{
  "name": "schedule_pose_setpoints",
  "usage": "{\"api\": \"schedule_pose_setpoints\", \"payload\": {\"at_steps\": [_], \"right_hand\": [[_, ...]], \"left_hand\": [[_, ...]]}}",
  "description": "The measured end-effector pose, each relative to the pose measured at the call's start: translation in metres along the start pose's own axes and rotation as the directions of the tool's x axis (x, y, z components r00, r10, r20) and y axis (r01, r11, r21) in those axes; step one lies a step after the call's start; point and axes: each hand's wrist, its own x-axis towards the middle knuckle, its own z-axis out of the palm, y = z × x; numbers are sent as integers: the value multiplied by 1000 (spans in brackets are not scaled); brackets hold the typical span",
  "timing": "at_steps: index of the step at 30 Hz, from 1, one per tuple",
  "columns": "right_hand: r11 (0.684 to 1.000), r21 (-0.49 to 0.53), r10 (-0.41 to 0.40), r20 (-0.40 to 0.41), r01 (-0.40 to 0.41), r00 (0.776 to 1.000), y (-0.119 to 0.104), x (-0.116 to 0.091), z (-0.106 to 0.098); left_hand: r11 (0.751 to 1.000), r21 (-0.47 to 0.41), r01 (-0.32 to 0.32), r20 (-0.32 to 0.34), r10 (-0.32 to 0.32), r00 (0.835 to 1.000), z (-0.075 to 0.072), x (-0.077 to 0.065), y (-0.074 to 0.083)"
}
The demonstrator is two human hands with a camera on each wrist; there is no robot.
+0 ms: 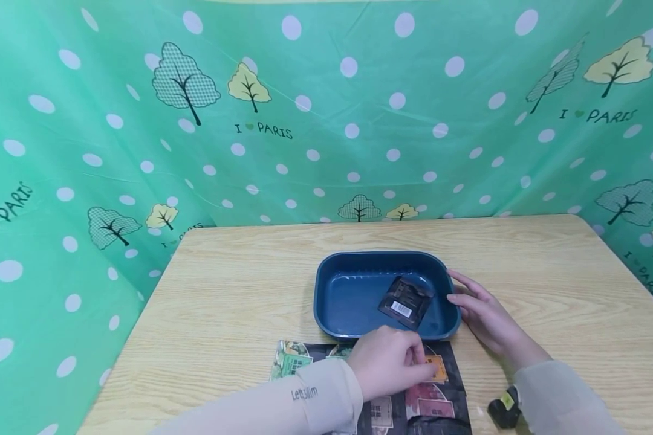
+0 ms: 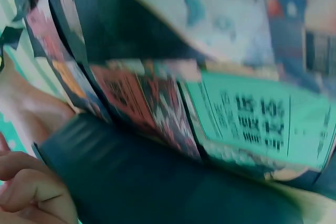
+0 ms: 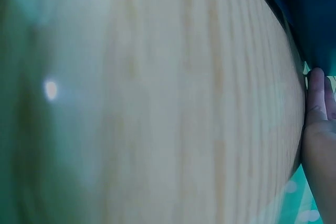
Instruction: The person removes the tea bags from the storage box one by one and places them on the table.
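A dark blue plastic basin (image 1: 354,302) stands on the table with a black sachet (image 1: 405,302) lying in it, barcode side up. In front of it are several dark sachets with coloured labels, among them a green-labelled one (image 2: 247,119), an orange-labelled one (image 1: 437,367) and a pink-labelled one (image 1: 432,405). My left hand (image 1: 389,362) hovers low over these, its fingers loosely bent and its thumb at the orange label; nothing shows in its grasp. With straight fingers, my right hand (image 1: 484,317) touches the basin's right rim and outer side.
The wooden table (image 1: 239,284) extends around the basin. A small black item with a yellow-green label (image 1: 505,408) is beside the right sleeve. Behind the table hangs a green dotted cloth (image 1: 326,121).
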Motion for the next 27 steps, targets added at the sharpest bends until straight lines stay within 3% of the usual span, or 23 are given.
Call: {"api": "schedule_pose_setpoints", "payload": {"at_steps": [6,10,13,21,27], "right_hand": [[1000,6,-7,1,7,1000,1,0,0],[1000,13,-19,4,19,1000,2,0,0],[1000,9,-21,6,21,1000,2,-1,0],[1000,8,-20,4,20,1000,1,-1,1],[1000,4,-3,-7,3,1000,1,-1,0]], "left_hand": [[997,-76,13,-105,-21,994,-9,10,-2],[1000,25,15,-208,-9,978,-11,18,-7],[994,99,43,-248,-17,969,-11,23,-12],[977,156,145,-281,-97,955,-10,39,-24],[949,228,219,-267,-155,951,-8,47,-28]]}}
